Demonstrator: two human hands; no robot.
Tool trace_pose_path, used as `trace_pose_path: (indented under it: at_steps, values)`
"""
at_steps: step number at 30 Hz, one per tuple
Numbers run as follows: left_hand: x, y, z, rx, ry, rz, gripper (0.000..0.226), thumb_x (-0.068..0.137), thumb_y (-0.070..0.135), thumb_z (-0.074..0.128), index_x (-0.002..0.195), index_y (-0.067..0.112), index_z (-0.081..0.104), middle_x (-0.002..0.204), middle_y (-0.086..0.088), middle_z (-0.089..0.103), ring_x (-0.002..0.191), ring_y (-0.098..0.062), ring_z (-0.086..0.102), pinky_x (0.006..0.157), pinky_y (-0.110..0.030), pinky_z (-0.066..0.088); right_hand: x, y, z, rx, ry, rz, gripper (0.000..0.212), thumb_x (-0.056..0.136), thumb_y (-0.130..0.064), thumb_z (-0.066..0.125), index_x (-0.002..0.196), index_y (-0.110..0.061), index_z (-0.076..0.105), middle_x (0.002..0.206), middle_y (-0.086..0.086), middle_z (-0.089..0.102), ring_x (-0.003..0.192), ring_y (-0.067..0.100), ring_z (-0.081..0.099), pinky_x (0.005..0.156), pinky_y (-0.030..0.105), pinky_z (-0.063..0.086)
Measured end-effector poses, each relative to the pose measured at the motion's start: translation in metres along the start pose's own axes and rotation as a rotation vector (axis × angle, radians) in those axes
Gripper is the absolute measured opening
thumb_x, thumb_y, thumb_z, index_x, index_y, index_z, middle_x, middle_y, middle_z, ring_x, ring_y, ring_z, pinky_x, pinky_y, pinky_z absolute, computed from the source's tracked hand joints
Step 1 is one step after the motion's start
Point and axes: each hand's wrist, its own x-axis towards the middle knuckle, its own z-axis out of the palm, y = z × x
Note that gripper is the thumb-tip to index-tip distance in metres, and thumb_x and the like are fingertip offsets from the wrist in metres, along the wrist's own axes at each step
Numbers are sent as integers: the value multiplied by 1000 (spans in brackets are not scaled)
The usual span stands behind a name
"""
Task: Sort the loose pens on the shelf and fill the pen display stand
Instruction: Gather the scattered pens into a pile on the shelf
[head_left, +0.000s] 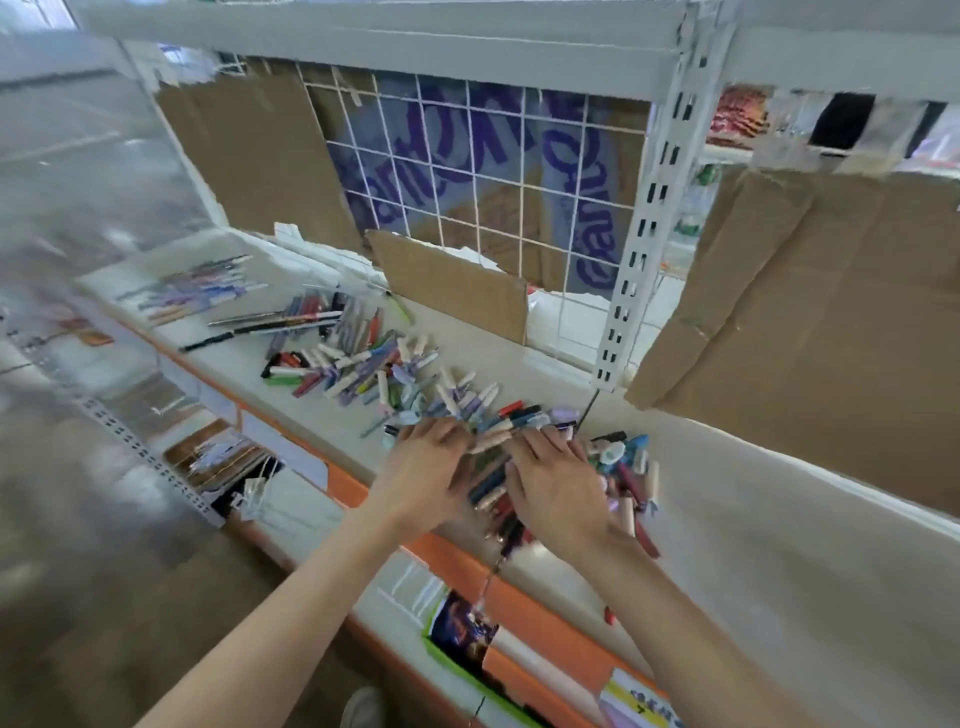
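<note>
White store shelf (249, 364) holds scattered pens (374, 364). Left hand (431, 467) and right hand (558, 483) press flat, fingers straight, on the near pile; sweeping could roll pens off the edge.

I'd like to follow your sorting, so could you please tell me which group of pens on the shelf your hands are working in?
The near pile, under both hands; the middle heap and far-left row lie untouched.
</note>
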Motion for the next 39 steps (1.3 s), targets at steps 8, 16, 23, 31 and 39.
trace_pose_path:
  at_steps: [8,16,23,31,39]
  values:
    - [-11,-139,-27,-9,87,-292,34,87,23,55,121,18,59,126,-4,55,118,-27,46,92,-35,37,101,-60,55,14,-160,-118,30,98,-24,37,114,-9,56,119,6,55,119,24,46,99,38,38]
    - [30,-311,-47,-58,212,-456,31,84,18,62,113,7,63,113,-14,60,106,-35,49,87,-41,42,240,-135,121,-74,-255,-162,31,97,-26,30,116,-16,52,122,2,50,122,21,41,105,36,29]
    - [73,-444,-57,-5,188,-541,34,91,23,53,119,4,57,124,-20,50,118,-37,44,93,-46,36,342,-177,177,-21,-262,-132,34,97,-27,33,122,-12,52,128,6,49,123,23,40,103,34,31]
    - [119,-548,-59,-48,67,-525,50,97,32,42,140,7,37,147,-18,33,134,-33,32,109,-44,29,430,-211,226,70,-386,-130,40,99,-32,36,133,-13,42,142,4,35,130,21,27,100,37,25]
    - [125,-547,-47,-99,123,-435,42,94,35,49,128,10,51,123,-13,52,113,-34,45,95,-43,37,450,-220,240,80,-371,-67,37,99,-33,32,128,-14,44,133,1,39,120,19,33,97,35,28]
